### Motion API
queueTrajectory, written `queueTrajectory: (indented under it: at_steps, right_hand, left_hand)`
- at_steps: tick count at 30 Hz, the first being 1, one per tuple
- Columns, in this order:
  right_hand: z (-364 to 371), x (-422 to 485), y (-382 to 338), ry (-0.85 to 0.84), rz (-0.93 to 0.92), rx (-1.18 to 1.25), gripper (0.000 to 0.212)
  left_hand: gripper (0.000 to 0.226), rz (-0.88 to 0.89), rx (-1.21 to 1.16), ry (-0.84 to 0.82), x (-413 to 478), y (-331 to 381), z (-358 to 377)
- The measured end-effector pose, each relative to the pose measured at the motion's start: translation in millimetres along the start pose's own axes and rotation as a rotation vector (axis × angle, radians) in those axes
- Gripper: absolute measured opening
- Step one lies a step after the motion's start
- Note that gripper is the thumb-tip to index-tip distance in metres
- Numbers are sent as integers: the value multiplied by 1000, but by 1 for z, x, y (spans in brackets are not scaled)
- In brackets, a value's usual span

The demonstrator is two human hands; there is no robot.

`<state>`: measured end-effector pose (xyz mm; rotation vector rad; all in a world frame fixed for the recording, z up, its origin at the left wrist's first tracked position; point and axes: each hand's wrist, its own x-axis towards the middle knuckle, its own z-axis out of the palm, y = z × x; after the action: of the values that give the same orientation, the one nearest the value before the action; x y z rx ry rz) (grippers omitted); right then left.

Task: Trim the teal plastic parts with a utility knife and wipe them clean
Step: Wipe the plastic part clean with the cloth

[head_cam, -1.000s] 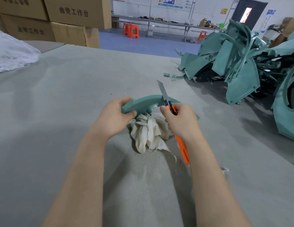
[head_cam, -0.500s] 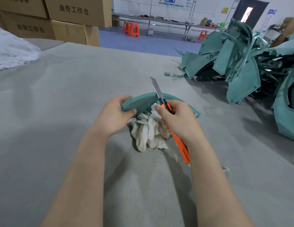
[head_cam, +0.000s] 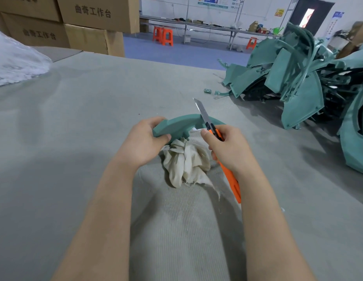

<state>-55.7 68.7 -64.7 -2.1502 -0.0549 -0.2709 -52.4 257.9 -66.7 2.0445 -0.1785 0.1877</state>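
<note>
Grey, felt-like table in a workshop. At its middle, a smooth, curved teal part is clasped at one end by the left grip. The right grip is closed round an orange knife, blade crossing the arc. Trimming looks underway. Wiping with the crumpled rag underneath remains, as does the pile to the right.

A: Light?
B: Bright, soft, even; prob. overhead. No hot spots on table.
A: Shadows?
B: Diffuse. Dim patch left of left hand & arm, darker one beneath teal parts pile.
A: Glare?
B: Door panel top right blown out; white heap at left washed out. Curved teal part matte; utility knife blade has slight sheen.
A: Sharpness?
B: Centre crisp, far bench softer. Wide-angle bend at edges, boxes lean.
</note>
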Motion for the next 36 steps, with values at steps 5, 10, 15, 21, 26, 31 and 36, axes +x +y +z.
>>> queueTrajectory:
  at_steps: [5,10,15,21,26,31,36]
  right_hand:
    - [-1,-3,-2,-42,-40,-22,40]
    - [-2,-4,-4,-59,-71,-18,43]
    - [1,-6,-9,-120,-108,31,38]
    - [0,-7,-11,-157,-102,92,36]
    - [-4,-1,-6,-19,25,43,51]
    - [-11,-2,-2,-65,161,14,54]
    - [-11,-1,-2,-67,174,31,47]
  left_hand:
    - [18,3,4,-4,0,0,0]
    - [14,4,11,-6,1,-2,0]
    - [13,7,20,1,2,-2,1]
    - [12,15,21,5,2,-2,1]
    - [19,32,15,-9,2,-2,0]
    - [27,88,76,-37,1,-3,-1]
    - [32,120,116,-46,-1,-4,-2]
